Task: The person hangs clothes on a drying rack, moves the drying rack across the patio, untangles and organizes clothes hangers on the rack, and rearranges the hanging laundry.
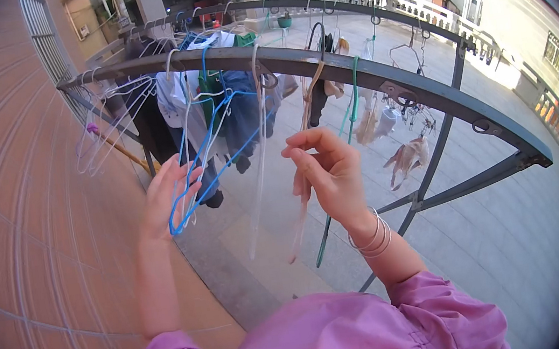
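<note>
Several hangers (260,131) dangle because they're hooked over the near rail (369,75); the left hand (168,197) spreads at the blue hanger (222,168), the right hand (328,171) curls by the tan hanger (311,90), whether pinching it I can't tell.

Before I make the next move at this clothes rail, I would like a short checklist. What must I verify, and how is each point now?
1. Blue hanger hooked over the front rail: ok.
2. Left hand closed firmly on that hanger: not ok; the fingers look extended, at its lower corner.
3. Right hand free: cannot tell; thumb and index finger are together, close to a tan hanger.
4. Clear white hanger between the hands without a garment: ok.
5. Sleeves clear of the hangers: ok; both end near the elbows.
</note>
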A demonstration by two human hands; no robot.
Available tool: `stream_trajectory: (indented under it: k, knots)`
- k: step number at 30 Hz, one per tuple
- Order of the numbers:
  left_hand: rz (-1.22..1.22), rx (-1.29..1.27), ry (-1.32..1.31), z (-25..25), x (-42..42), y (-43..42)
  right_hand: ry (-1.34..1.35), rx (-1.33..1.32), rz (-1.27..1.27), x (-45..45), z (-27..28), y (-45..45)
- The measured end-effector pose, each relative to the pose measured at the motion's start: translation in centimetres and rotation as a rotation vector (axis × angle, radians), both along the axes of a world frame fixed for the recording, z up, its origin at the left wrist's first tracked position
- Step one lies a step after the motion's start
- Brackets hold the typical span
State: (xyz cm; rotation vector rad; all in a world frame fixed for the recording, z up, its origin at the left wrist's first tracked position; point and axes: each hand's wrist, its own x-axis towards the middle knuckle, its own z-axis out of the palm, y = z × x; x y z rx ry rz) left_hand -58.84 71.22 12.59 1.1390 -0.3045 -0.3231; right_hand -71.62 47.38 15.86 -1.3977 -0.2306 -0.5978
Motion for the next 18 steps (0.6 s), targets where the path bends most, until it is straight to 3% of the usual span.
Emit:
stream_trajectory:
  k: [3, 4, 7, 9, 12, 15, 18]
  knots:
    - [0.454, 0.31, -0.438, 0.5, -1.1, 0.4, 0.053, -0.029, 0.002, -1.0, 0.6, 0.0]
    - [0.59, 0.5, -0.728, 1.0, -2.0, 0.9, 0.045, -0.051, -0.017, -1.2, 0.4, 0.0]
    - [0.698, 0.764, -1.007, 4.7, -9.4, -0.8, 0.026, 0.003, -0.036, -1.7, 0.5, 0.3]
    - [0.399, 0.789, -0.943, 4.8, -11.8, -3.8, -0.007, -0.002, -0.023, -1.9, 0.6, 0.3]
    - [0.369, 0.994, -1.017, 0.7, -8.9, -7.6, -0.029, -0.022, -0.005, -2.7, 0.5, 0.0]
    - [0.082, 0.883, -0.635, -0.9, -6.7, -9.1, -0.039, -0.042, 0.025, -3.1, 0.8, -0.5]
    - [0.004, 0.625, -0.499, -0.5, -5.8, -9.1, -0.018, -0.058, 0.049, -3.6, 1.1, -1.0]
